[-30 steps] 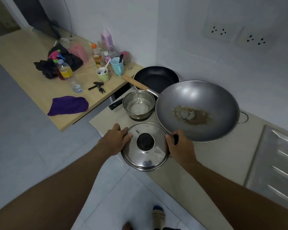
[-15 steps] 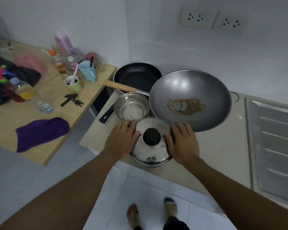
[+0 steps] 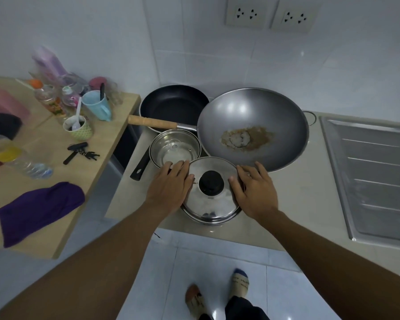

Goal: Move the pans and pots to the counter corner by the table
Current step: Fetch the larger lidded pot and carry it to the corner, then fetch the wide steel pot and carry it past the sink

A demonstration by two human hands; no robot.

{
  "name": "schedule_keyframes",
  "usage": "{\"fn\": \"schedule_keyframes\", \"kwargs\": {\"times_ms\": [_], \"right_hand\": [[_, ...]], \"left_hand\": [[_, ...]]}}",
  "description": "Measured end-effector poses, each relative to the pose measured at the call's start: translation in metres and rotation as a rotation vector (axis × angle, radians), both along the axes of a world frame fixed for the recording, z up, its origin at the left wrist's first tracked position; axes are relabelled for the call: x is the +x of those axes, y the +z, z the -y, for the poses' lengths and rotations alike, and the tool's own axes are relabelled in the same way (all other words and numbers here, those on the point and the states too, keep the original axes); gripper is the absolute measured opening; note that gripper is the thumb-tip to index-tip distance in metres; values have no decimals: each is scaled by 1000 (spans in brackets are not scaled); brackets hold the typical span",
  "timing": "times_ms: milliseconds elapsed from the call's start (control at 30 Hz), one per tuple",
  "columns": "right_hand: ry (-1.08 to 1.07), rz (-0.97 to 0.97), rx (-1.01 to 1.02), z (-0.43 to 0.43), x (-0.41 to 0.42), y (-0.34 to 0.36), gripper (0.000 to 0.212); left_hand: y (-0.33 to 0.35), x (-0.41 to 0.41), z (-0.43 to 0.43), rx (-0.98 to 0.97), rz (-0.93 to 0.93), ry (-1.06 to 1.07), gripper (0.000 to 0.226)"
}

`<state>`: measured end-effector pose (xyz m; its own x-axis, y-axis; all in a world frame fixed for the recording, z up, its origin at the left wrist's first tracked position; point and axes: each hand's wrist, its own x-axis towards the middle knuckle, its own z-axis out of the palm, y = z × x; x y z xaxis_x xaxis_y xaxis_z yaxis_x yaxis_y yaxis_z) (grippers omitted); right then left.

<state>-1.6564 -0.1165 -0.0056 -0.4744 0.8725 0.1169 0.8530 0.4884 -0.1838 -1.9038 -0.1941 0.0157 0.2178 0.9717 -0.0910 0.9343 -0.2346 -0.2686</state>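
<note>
A lidded steel pot (image 3: pixel 211 209) with a black knob stands at the counter's front edge. My left hand (image 3: pixel 170 184) lies on its left side and my right hand (image 3: pixel 253 189) on its right side, fingers fairly straight over the lid's rim. Behind it sit a small steel saucepan (image 3: pixel 174 150) with a black handle, a black frying pan (image 3: pixel 173 107) with a wooden handle, and a big grey wok (image 3: pixel 252 128) with brown residue. All four are grouped on the beige counter (image 3: pixel 298 192) in the corner next to the wooden table (image 3: pixel 102 144).
The table on the left carries bottles, a blue mug (image 3: pixel 96 107), a green cup (image 3: pixel 79 128), keys (image 3: pixel 81 152) and a purple cloth (image 3: pixel 39 209). A steel sink drainboard (image 3: pixel 370 176) fills the counter's right end. Wall sockets are above. My feet stand on the tiled floor below.
The lidded pot has gone from hanging off the counter edge to standing on the counter. My right hand left its curled grip at the pot's rim; both hands now lie flatter on the lid.
</note>
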Motion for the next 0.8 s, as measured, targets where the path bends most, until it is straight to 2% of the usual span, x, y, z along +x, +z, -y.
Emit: {"fn": "schedule_keyframes", "kwargs": {"times_ms": [100, 300, 400, 500, 633, 800], "right_hand": [[-9, 0, 3, -1, -1, 0, 62], [-26, -18, 33, 0, -3, -1, 62], [-15, 4, -2, -1, -3, 2, 65], [-16, 0, -115, -2, 0, 6, 69], [-108, -187, -285, -7, 12, 23, 71], [-222, -322, -320, -16, 57, 58, 78]], "left_hand": [[-1, -2, -3, -3, -26, -8, 45], [0, -4, -6, -49, -13, -6, 62], [-1, -5, -9, -116, 11, 42, 61], [5, -7, -16, -124, 256, 228, 56], [32, 6, -35, -88, 493, 256, 56], [75, 55, -67, -122, 552, 197, 64]]}}
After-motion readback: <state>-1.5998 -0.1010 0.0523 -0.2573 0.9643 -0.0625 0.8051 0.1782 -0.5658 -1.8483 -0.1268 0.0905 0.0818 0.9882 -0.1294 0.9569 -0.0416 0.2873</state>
